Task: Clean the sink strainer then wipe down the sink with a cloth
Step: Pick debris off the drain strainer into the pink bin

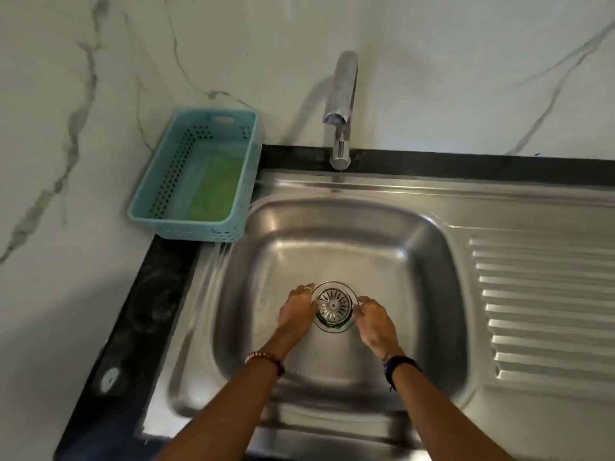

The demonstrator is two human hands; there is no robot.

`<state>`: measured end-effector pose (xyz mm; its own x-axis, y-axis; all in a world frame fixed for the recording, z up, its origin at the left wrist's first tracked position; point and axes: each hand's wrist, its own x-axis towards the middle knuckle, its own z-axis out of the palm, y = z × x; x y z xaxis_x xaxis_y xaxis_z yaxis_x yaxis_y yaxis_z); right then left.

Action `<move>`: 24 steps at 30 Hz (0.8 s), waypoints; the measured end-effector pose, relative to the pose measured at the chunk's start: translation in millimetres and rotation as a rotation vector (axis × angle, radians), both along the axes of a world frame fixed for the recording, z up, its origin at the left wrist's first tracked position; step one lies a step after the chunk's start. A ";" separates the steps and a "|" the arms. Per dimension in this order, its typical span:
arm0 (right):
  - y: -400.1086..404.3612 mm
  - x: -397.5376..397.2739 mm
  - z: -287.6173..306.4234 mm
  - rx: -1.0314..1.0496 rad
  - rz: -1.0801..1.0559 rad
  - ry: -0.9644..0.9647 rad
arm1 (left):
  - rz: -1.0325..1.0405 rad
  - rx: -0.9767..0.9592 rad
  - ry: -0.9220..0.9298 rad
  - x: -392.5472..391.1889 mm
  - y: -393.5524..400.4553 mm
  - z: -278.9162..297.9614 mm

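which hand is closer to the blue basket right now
Left. The left hand is at the strainer's left side, the side toward the blue basket; the right hand is at its right, farther away.

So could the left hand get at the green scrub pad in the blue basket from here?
Probably yes. The blue basket is open-topped on the counter left of the sink, the green scrub pad lies uncovered, and nothing stands between. The left hand must first let go of the strainer.
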<state>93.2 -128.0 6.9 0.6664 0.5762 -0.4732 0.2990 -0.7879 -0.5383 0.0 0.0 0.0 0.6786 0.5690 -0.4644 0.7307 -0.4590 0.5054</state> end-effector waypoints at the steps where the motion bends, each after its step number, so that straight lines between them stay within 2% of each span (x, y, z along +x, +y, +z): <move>1: 2.8 5.2 -6.4 -0.003 -0.051 0.027 | 0.018 -0.017 0.006 5.5 6.6 -6.1; 5: 12.5 14.6 -32.9 0.011 -0.199 0.086 | 0.038 -0.072 0.053 21.7 17.2 -31.0; 7: 18.6 15.4 -40.8 0.036 -0.244 0.090 | 0.071 -0.086 0.012 26.6 14.6 -39.3; 14: 29.7 14.6 -52.7 0.027 -0.273 0.023 | 0.233 -0.111 -0.075 27.2 9.1 -61.0; 18: 28.7 15.2 -39.2 0.138 -0.194 -0.033 | 0.440 -0.186 -0.212 23.0 8.3 -50.7; 21: 21.5 13.0 -20.6 0.278 -0.126 -0.111 | 0.722 -0.357 -0.314 18.8 7.0 -32.2; 24: 12.8 11.0 0.5 0.436 -0.074 -0.158 | 0.971 -0.712 -0.360 12.6 6.8 -10.7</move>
